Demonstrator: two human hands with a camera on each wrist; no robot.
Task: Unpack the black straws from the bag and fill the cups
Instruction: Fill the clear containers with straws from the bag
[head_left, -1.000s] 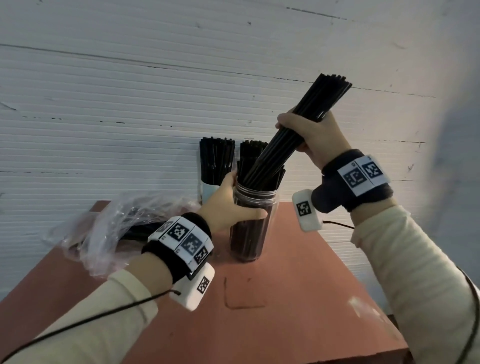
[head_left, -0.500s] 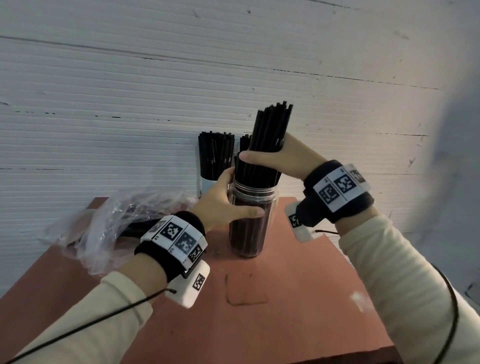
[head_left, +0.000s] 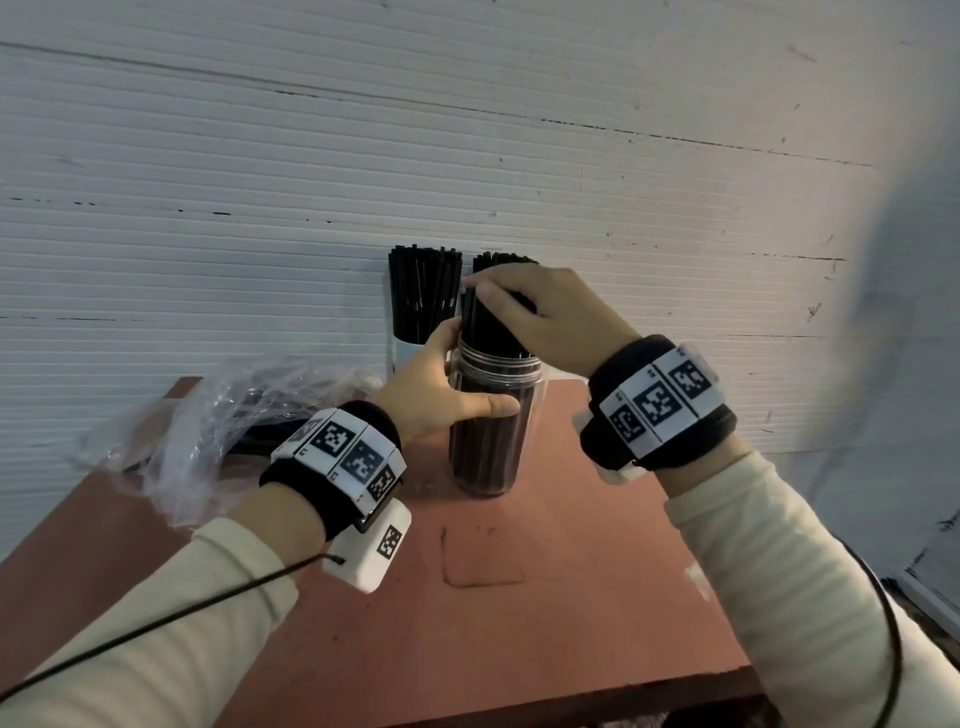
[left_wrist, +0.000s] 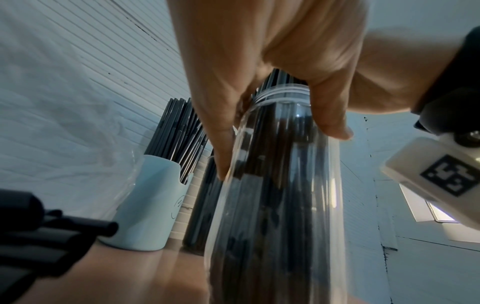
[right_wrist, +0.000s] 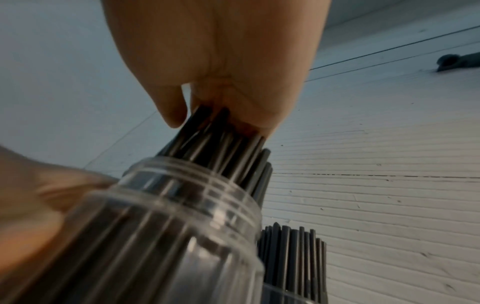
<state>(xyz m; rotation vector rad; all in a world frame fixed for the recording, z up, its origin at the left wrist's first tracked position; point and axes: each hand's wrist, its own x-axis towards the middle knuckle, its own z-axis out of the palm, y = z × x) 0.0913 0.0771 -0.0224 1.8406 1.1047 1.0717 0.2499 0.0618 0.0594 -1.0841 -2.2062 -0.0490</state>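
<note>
Against the ribbed white wall (head_left: 260, 156), the left hand (head_left: 431, 395) is gripping the clear jar (head_left: 488, 447) while the right hand (head_left: 540, 317), directly above, is apparently pinching the upright black straws (head_left: 483, 332).

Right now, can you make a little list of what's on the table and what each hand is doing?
table: red-brown top
clear jar: upright mid-table, packed with black straws
left hand: grips the jar's upper part
right hand: on top of the jar's straws, fingers on their tips
pale blue cup: by the wall, full of straws
third cup: behind the jar, also holds straws
plastic bag: crumpled at left, some straws inside
</note>
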